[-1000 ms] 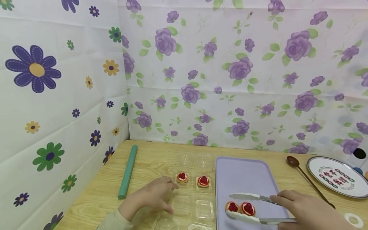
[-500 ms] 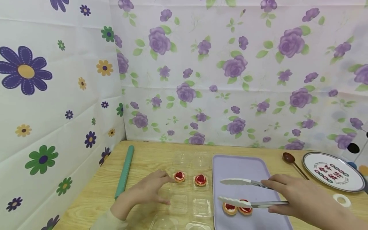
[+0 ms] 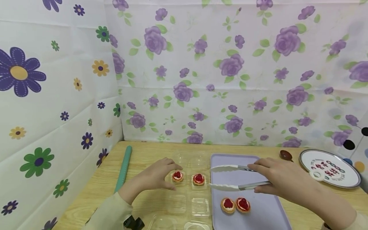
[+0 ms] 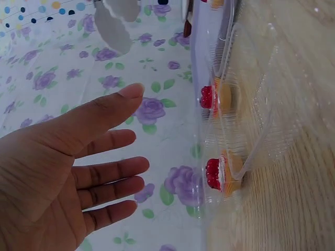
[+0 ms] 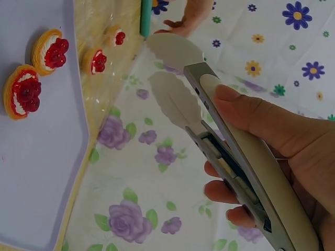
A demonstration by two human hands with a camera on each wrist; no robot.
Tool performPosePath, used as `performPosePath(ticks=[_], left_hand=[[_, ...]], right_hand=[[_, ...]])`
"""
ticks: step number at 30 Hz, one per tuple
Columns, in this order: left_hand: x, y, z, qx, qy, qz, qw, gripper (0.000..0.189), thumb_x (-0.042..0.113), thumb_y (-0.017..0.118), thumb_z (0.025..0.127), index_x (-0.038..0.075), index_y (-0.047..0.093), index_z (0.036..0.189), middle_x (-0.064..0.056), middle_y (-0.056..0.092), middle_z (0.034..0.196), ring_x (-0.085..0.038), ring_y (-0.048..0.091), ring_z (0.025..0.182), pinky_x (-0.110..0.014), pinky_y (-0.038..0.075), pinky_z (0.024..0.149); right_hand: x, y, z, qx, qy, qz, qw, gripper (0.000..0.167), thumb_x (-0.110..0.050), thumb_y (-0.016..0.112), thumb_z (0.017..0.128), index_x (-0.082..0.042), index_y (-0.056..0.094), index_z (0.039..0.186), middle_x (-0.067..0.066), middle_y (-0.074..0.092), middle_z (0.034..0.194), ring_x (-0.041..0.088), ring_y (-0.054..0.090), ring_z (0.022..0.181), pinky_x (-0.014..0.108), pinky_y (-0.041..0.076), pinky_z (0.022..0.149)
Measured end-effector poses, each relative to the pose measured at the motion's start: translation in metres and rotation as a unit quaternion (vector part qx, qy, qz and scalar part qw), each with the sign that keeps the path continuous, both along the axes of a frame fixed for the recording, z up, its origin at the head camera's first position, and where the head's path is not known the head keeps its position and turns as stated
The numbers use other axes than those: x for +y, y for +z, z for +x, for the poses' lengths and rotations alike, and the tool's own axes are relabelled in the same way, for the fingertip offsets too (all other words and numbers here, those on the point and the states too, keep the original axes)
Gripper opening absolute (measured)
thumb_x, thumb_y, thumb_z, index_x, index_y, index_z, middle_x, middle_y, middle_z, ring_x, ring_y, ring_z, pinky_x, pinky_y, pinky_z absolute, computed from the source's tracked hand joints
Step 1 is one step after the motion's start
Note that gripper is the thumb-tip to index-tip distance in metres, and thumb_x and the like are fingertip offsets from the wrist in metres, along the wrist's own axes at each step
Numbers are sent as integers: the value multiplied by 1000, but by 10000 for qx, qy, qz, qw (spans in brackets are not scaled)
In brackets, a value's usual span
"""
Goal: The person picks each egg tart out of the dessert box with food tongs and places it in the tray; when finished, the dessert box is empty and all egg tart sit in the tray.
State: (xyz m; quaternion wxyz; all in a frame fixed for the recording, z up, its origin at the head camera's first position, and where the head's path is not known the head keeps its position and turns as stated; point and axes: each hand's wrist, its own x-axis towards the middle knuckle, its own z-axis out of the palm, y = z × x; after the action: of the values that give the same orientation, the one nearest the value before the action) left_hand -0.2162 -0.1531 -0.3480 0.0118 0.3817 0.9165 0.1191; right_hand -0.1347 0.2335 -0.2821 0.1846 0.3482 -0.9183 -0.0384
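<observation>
- Two tarts (image 3: pixel 242 204) lie on the lilac tray (image 3: pixel 260 193), toward its left edge.
- The right hand (image 3: pixel 280 177) grips tongs (image 3: pixel 228 187), tips apart, above that edge.
- The left hand (image 3: pixel 156 174) is spread near two more tarts (image 3: pixel 198 179) in a clear container (image 3: pixel 200 206).
- A plate (image 3: pixel 345 175) sits near the worktop's (image 3: pixel 149 148) back edge.

Head camera looks forward and down over pale wooden tabletop (image 3: pixel 152 151); close, sideways wrist views share round, red-topped tarts (image 3: pixel 198 179).

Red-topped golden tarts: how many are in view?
4: two red-topped golden tarts on the lavender rectangular tray, two more in clear plastic containers. None appears hidden.
</observation>
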Motion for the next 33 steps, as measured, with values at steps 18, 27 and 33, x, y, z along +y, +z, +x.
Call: performPosePath(ticks=[18,27,33], left_hand=[[35,-24,-34,313,61,-285,9991,66,44,78,77,14,56,132,-3,59,121,-23,51,117,-42,42,103],[47,-35,-43,224,219,-548,9980,69,48,77,76,14,56,132,-5,59,125,-23,50,119,-44,41,103],[50,-43,-46,94,256,-553,9981,71,50,76,76,12,56,133,-6,57,128,-24,49,121,-44,40,102]], right_hand=[[-48,0,-42,-789,-274,566,9949,53,-44,78,74,-10,68,114,1,66,97,16,63,83,34,55,70],[-68,-6,-54,-1165,-679,864,9871,43,-44,80,72,-13,70,101,-4,61,82,10,54,70,28,49,62],[-80,-8,-57,-1282,-830,988,9833,36,-43,82,71,-15,69,91,-4,59,77,10,50,67,27,48,59]])
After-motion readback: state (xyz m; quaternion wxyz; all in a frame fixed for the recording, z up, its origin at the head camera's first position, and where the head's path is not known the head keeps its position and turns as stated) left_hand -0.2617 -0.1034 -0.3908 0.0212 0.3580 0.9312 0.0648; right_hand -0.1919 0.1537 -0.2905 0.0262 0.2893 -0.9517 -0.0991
